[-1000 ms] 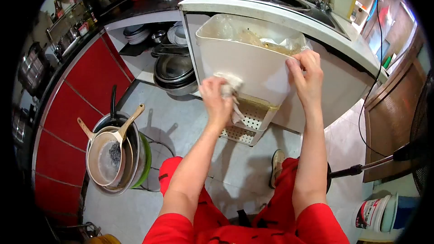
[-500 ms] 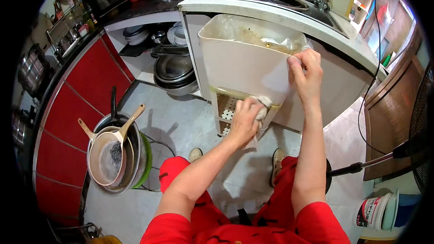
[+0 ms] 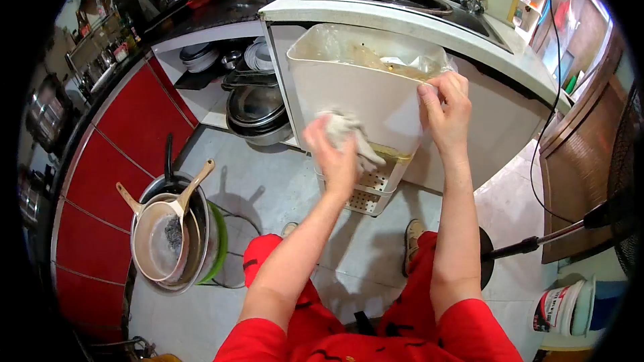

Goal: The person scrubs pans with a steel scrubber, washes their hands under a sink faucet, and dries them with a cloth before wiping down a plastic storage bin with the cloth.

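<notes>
A tall white plastic bin (image 3: 359,97) stands in front of the sink cabinet, its open top lined with a clear plastic bag (image 3: 426,64). My left hand (image 3: 333,161), blurred by motion, holds a whitish cloth (image 3: 347,133) against or just in front of the bin's lower left face. My right hand (image 3: 446,104) pinches the bin's front right rim, thumb outside and fingers curled. Under the bin is a white rack (image 3: 367,202) with perforated shelves. A yellowish strip runs along the bin's bottom edge. What lies inside the bag is unclear.
At left, nested pans (image 3: 157,238) with a dark scrubber sit in a metal basin above a green-rimmed stool. An open cabinet (image 3: 215,117) holds pots and plates. The sink (image 3: 402,0) is behind the bin. A fan pole (image 3: 530,245) and a bucket (image 3: 560,308) stand at right.
My left hand has moved the cloth up and left, from the bin's lower right edge to its left face. My right hand stays on the rim. The view has shifted slightly.
</notes>
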`<control>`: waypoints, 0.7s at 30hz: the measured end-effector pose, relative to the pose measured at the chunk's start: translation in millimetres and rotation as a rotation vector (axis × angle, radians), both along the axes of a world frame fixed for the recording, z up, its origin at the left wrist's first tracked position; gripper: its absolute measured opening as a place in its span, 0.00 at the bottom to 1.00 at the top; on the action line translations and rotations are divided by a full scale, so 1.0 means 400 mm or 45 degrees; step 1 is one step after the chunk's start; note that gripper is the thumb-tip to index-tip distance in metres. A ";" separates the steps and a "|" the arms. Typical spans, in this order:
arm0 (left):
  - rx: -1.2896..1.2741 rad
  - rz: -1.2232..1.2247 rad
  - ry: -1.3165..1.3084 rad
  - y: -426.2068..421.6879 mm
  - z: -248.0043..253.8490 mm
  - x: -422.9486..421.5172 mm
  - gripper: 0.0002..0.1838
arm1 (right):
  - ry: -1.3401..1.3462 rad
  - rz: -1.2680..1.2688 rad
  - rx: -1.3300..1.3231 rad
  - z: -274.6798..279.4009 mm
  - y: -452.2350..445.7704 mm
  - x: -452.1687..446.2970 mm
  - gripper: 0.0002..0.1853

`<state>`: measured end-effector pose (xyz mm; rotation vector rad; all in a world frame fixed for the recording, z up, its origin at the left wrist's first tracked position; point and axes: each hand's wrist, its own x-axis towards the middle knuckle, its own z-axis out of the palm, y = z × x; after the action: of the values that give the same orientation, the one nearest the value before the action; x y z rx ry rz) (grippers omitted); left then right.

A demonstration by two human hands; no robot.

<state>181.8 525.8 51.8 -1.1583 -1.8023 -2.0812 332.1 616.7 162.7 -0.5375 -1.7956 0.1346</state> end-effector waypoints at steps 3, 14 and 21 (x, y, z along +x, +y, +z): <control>-0.150 -0.342 0.481 -0.004 -0.009 0.080 0.31 | 0.038 -0.016 -0.008 0.001 0.005 0.005 0.06; 0.220 -0.167 0.356 -0.041 0.144 -0.001 0.24 | 0.009 0.025 -0.032 0.004 0.001 0.019 0.06; 0.081 0.072 0.373 0.023 0.122 -0.017 0.32 | -0.047 0.052 0.040 0.004 -0.001 0.008 0.07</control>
<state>174.9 534.8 100.5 -1.3006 -1.6024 -1.8129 335.3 616.4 164.4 -0.4841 -1.8426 0.1250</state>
